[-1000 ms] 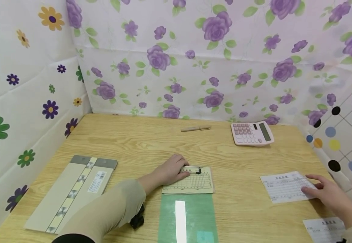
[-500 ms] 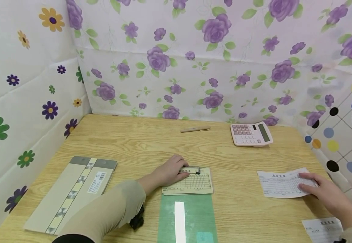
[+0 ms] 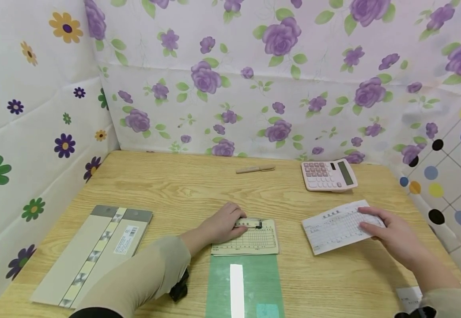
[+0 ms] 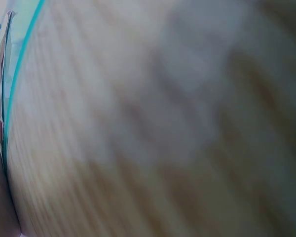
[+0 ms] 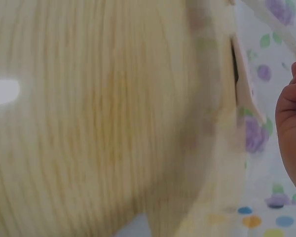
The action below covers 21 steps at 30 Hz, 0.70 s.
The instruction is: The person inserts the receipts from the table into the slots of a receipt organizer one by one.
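Note:
A green clipboard [image 3: 218, 282] lies in the middle of the table, with several yellowish printed forms [image 3: 254, 240] at its top end under a metal clip [image 3: 254, 223]. My left hand [image 3: 223, 223] grips that clip, its thumb below and its fingers over the far side. Pinched between thumb and fingers, a white printed slip [image 3: 335, 227] is held by my right hand [image 3: 393, 236] above the table to the right of the clipboard. The left wrist view is mostly blurred wood, with a green edge at its left. In the right wrist view, part of the right hand [image 5: 292, 113] shows at the right border.
On the left lies a beige folder [image 3: 91, 256] with a silver-patterned strip. A pen [image 3: 255, 169] and a pink calculator [image 3: 329, 176] are at the back. Another white slip [image 3: 410, 298] lies near the right forearm. Patterned cloth walls [image 3: 246, 101] border the table.
My right hand has lifted the white slip and carried it left toward the clipboard. The other white slip is now mostly covered by the right arm. The left hand has stayed on the clip.

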Tool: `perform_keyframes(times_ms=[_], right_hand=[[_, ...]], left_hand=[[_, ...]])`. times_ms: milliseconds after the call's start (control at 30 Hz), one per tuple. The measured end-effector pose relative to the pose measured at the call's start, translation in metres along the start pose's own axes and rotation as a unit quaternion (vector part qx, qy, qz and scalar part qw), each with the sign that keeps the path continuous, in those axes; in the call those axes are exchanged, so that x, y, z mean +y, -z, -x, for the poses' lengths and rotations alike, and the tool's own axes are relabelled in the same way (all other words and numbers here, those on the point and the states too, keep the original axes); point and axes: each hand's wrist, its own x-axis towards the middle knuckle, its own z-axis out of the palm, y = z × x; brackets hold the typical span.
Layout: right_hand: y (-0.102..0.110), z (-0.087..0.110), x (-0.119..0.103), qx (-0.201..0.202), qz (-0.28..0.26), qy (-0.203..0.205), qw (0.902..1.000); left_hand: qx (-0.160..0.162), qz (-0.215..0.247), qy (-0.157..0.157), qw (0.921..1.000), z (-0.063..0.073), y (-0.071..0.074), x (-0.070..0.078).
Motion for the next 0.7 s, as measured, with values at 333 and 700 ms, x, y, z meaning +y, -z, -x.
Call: perform_keyframes(times_ms=[333, 700], right_hand=[[-0.031, -0.008, -0.024, -0.072, -0.244, 0.058, 0.9653], [-0.082, -0.019, -0.045, -0.120, -0.243, 0.031, 0.9622]], left_hand=[[0.006, -0.014, 0.002, 0.9999, 0.000, 0.000, 0.001], [0.004, -0.024, 0.002, 0.9997, -0.002, -0.001, 0.001]])
